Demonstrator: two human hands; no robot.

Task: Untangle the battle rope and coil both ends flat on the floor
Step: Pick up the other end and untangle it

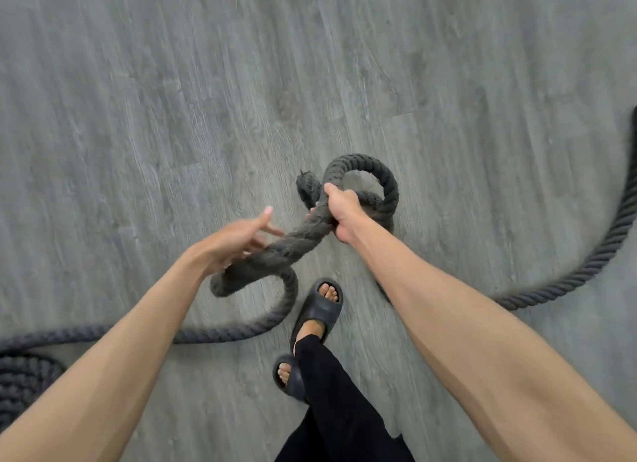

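Observation:
A thick dark grey battle rope point(300, 235) is lifted in front of me. My right hand point(339, 216) is shut on it just below a small loop point(374, 172), and the frayed rope end point(306, 185) sticks up to the left of that hand. My left hand point(238, 241) is open with spread fingers, touching the top of the rope where it bends into a second, lower loop point(262, 282). From there the rope runs left along the floor to a coiled pile point(20, 382). Another stretch point(586, 272) curves away on the right.
The floor point(172, 116) is grey wood-look planking. My feet in black slides point(319, 310) stand just below the lower loop, with black trousers point(337, 410) above them. The rope lies on the floor on both sides of my feet.

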